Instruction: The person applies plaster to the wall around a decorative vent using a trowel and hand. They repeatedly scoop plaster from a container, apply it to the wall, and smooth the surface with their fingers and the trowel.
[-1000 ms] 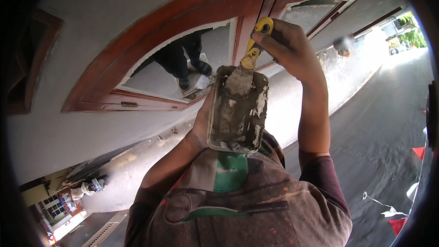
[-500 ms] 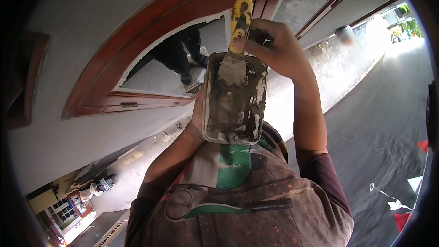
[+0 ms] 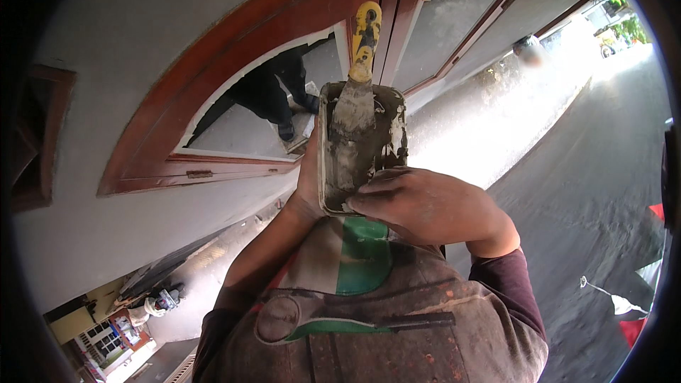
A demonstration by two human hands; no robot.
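Note:
A grimy plastic tray (image 3: 340, 163) smeared with grey-brown putty is held upright in front of my chest by my left hand (image 3: 306, 188), partly hidden behind its left side. A scraper with a yellow handle (image 3: 363, 42) rests in the tray, its dirty blade (image 3: 352, 110) in the putty and its handle above the top rim. My right hand (image 3: 418, 206) is at the tray's lower right, fingers bent together over its lower end; what they hold, if anything, is hidden.
Red-brown arched window frames (image 3: 152, 142) are set in a white wall (image 3: 128, 42) ahead, the glass reflecting dark legs. A sloping grey road (image 3: 582, 156) runs along the right, with red and white flags (image 3: 631, 330). Assorted objects (image 3: 159, 301) stand at the lower left.
My right hand has let go of the scraper's yellow handle and moved down to the tray's lower end. The scraper is left standing in the tray.

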